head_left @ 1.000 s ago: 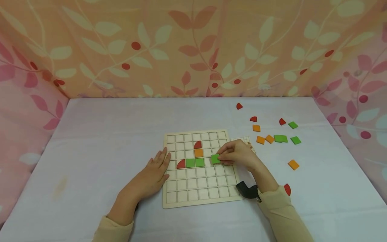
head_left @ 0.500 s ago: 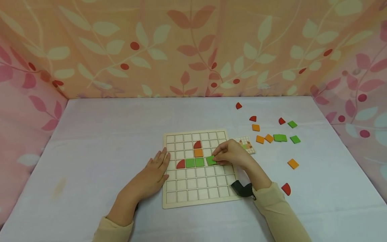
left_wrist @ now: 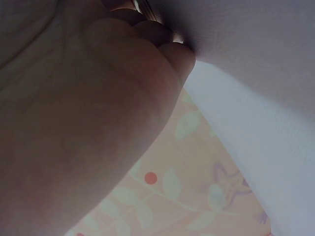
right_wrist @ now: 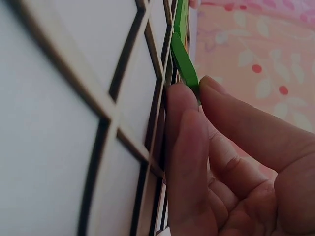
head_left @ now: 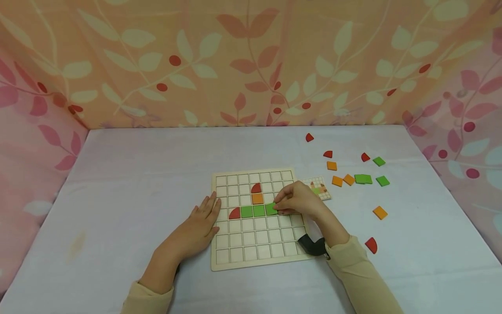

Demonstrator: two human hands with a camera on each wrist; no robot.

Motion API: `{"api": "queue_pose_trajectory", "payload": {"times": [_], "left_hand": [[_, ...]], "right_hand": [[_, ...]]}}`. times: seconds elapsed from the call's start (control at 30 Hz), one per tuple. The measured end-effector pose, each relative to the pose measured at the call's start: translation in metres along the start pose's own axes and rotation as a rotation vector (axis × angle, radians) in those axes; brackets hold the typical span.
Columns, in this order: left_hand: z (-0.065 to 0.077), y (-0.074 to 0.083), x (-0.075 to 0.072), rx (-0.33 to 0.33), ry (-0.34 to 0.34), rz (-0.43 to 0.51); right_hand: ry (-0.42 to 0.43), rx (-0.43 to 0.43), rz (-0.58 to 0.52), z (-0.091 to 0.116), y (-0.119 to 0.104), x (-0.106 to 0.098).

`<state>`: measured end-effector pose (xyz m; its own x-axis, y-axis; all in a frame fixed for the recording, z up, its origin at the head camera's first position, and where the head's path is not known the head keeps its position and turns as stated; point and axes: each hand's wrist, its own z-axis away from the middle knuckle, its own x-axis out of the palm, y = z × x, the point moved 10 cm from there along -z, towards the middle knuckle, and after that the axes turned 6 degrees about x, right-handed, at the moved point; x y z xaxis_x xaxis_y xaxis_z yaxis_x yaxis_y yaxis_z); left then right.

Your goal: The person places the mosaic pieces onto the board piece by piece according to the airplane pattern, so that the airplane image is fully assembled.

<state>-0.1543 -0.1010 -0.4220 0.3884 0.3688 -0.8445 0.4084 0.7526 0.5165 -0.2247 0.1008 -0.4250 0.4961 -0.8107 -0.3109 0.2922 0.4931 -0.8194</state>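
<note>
My right hand (head_left: 300, 201) pinches a green square tile (head_left: 271, 209) by its right edge over a cell of the wooden grid board (head_left: 243, 264). In the right wrist view this green tile (right_wrist: 185, 64) tilts, one end down at the grid and the other between thumb and fingers. Two green tiles (head_left: 252, 211) lie in cells just left of it, with a red quarter-circle (head_left: 235, 213) beyond them. An orange square (head_left: 257, 199) sits above, topped by another red quarter-circle (head_left: 256, 188). My left hand (head_left: 198, 224) rests with extended fingers at the board's left edge.
A small pattern card (head_left: 322, 192) lies right of the board, partly behind my right hand. Several loose orange tiles (head_left: 337, 181), green tiles (head_left: 383, 181) and red quarter-circles (head_left: 371, 245) are scattered on the white tabletop's right side. A patterned curtain (head_left: 251, 65) stands behind.
My right hand has moved left with the green tile, bringing it from the right to the cell beside the other green tiles. My left hand has stayed in place.
</note>
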Motion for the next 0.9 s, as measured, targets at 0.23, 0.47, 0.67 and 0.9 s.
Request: {"api": "queue_pose_trajectory", "payload": {"times": [0.23,0.47,0.67,0.9], "left_hand": [[-0.0002,-0.0021,0.0011,-0.007,0.0,-0.004],[0.0007,0.0008,-0.0016,-0.008,0.001,0.007],[0.0012,0.0019,-0.0023,-0.006,-0.002,0.009],[0.001,0.0006,-0.0012,-0.009,-0.002,-0.001]], "right_hand": [[0.006,0.002,-0.005,0.0,0.0005,-0.0007],[0.009,-0.005,-0.029,0.0022,0.001,-0.0027],[0.002,-0.016,-0.037,0.0029,0.0004,-0.004],[-0.018,-0.028,-0.063,0.0029,0.0004,-0.0035]]}}
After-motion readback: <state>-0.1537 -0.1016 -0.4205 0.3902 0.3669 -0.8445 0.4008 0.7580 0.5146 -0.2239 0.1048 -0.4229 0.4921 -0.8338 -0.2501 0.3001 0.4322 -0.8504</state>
